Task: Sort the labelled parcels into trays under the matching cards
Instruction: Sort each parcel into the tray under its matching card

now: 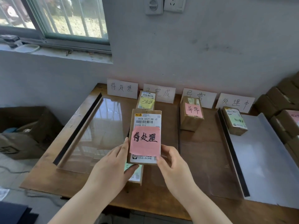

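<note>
**Spotter:** You have the parcel [146, 126] lifted over the middle of the table [53, 180], and its pink note [145, 141] reads 待处理. Your left hand [111, 168] grips the left edge with the thumb up the side. Your right hand [173, 165] pinches the lower right corner.

**Checker:** Those are the same three characters as on the far-left card [122, 88]. Carry it left to the clear tray [100, 126] below that card.

**Spotter:** Hold the label face up so you can check the note against the card as you set it down. Lift well clear of the green-noted parcel [135, 177] lying just under your left fingers.

**Checker:** Lay it flat, well inside the tray's black edge and up toward the card. Don't let go with either hand until it rests.
</note>
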Action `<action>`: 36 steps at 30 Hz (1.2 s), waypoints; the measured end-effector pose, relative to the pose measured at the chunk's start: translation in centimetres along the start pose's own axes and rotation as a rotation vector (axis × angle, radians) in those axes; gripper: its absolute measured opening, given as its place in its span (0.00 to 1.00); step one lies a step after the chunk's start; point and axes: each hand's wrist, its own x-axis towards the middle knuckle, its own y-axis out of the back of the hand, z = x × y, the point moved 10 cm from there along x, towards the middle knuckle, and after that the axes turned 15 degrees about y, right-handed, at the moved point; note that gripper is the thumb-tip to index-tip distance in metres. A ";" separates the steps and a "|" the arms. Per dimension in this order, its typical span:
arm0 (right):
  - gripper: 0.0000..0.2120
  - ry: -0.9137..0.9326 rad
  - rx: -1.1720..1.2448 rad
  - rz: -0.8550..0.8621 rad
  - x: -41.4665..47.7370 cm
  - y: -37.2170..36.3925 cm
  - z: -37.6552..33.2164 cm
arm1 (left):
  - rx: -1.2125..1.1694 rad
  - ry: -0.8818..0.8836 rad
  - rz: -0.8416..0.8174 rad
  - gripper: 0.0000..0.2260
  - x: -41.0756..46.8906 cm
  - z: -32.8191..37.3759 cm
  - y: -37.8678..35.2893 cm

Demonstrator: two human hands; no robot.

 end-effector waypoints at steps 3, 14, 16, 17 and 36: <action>0.12 -0.007 -0.019 -0.006 2.3 -4.2 -1.1 | 0.004 -0.004 -0.031 0.38 2.3 -3.4 1.5; 0.27 -0.092 -0.182 -0.001 8.8 -17.3 -3.4 | 0.026 -0.115 -0.102 0.37 11.5 -15.7 3.6; 0.27 -0.133 -0.207 -0.007 9.5 -18.5 -3.2 | 0.010 -0.132 -0.137 0.36 12.8 -16.7 3.5; 0.27 -0.151 -0.219 -0.015 9.9 -19.1 -3.1 | 0.012 -0.141 -0.156 0.36 13.4 -17.2 3.3; 0.25 -0.290 -0.238 -0.206 23.5 -26.2 4.6 | 0.022 0.050 -0.273 0.38 26.5 -24.4 -4.2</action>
